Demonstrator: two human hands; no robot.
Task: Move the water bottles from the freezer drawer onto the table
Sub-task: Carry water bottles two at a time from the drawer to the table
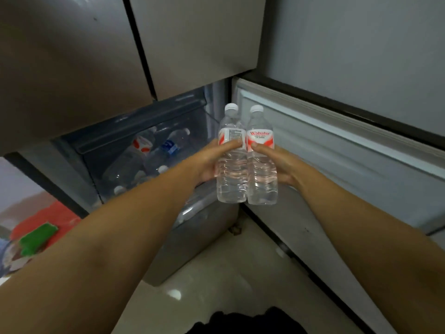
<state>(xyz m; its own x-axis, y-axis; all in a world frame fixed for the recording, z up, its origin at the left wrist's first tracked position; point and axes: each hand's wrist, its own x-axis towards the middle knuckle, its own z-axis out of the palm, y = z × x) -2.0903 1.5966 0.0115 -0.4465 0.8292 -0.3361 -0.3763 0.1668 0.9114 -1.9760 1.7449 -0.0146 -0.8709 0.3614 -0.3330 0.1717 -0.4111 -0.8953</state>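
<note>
Bottles upright in both hands

Your left hand (212,162) grasps the left bottle (231,162) and your right hand (279,165) grasps the right bottle (261,165), each thumb curled across a label. Both bottles stand vertical, white caps up, touching side by side above the open drawer (144,150). They are clear, ribbed, full of water, with red-and-white labels. More bottles lie in the drawer.

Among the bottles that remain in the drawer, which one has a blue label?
The bottle with the blue label lies in the freezer drawer, toward its back right. The red-labelled bottle lies left of it; both held bottles also have red labels.
</note>
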